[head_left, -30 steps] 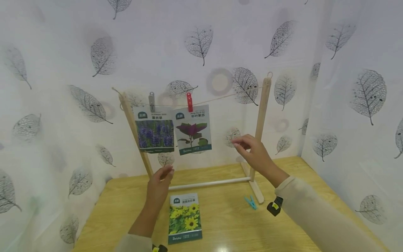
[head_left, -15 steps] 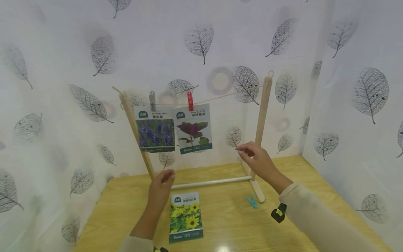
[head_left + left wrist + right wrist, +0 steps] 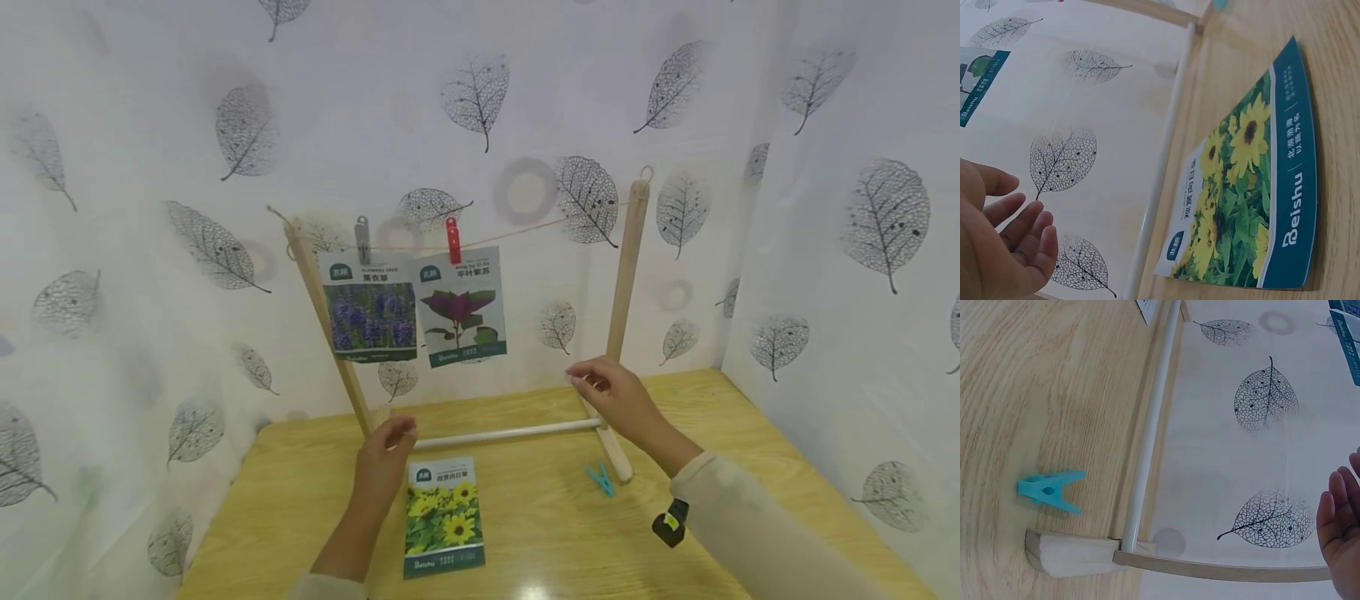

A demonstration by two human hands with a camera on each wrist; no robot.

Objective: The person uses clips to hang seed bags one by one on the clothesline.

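Observation:
My left hand (image 3: 382, 462) hovers with loosely bent fingers just left of a sunflower seed packet (image 3: 446, 518) that lies face up on the table. Nothing is in its fingers in the left wrist view. My right hand (image 3: 618, 400), also holding nothing, is in front of the frame's right post, above a blue clothespin (image 3: 601, 479) on the table. From the string (image 3: 525, 228) hang two more seed packets: a lavender one (image 3: 371, 317) under a grey clothespin (image 3: 363, 242), and a purple-leaf one (image 3: 461, 312) under a red clothespin (image 3: 453, 242).
A wooden post (image 3: 628, 267) on a foot stands at the right and another post (image 3: 315, 292) at the left, with the string between their tops. A white rod (image 3: 510, 436) joins them low down, near the wooden table's (image 3: 570, 533) back. A leaf-print curtain (image 3: 375, 108) surrounds the table.
Both hands have come down, the right hand more and slightly to the right, away from the hanging packets. Packets and clothespins stay as they were.

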